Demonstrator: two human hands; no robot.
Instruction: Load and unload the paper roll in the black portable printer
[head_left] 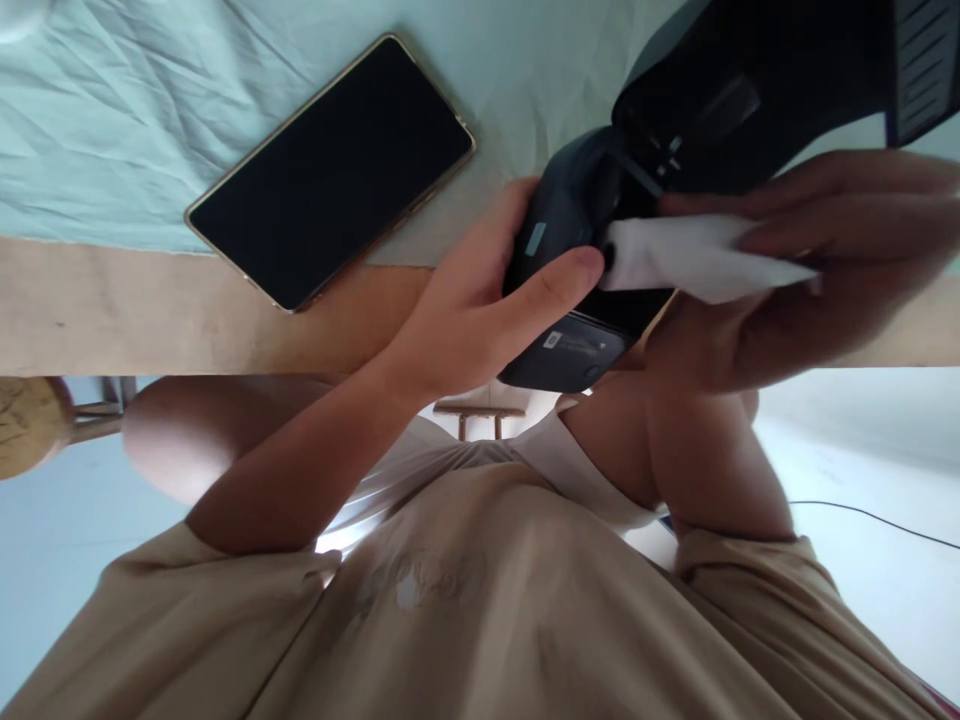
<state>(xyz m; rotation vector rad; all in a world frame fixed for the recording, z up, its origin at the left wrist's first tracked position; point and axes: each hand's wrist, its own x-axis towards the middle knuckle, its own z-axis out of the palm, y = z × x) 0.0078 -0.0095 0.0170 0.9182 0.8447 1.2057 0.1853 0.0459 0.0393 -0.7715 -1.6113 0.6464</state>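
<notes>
Pale green cloth (112,120) is covering the counter (97,310), smartphone (330,170) is lying idle; left hand (472,310) is gripping the black handheld device (697,110) above the edge, right hand (795,290) is pinching a white wipe (690,262) against it, so wiping is looking mid-way, finish unclear.

We are seeing a black phone (330,170) lying face up and slanted on a pale green cloth (112,120). Part of the phone is reaching over the cloth's edge onto the bare wooden table (97,305). Beyond the table edge from the phone, a wooden stool (30,425) is standing, and a thin dark cable (877,517) is running across the floor.
</notes>
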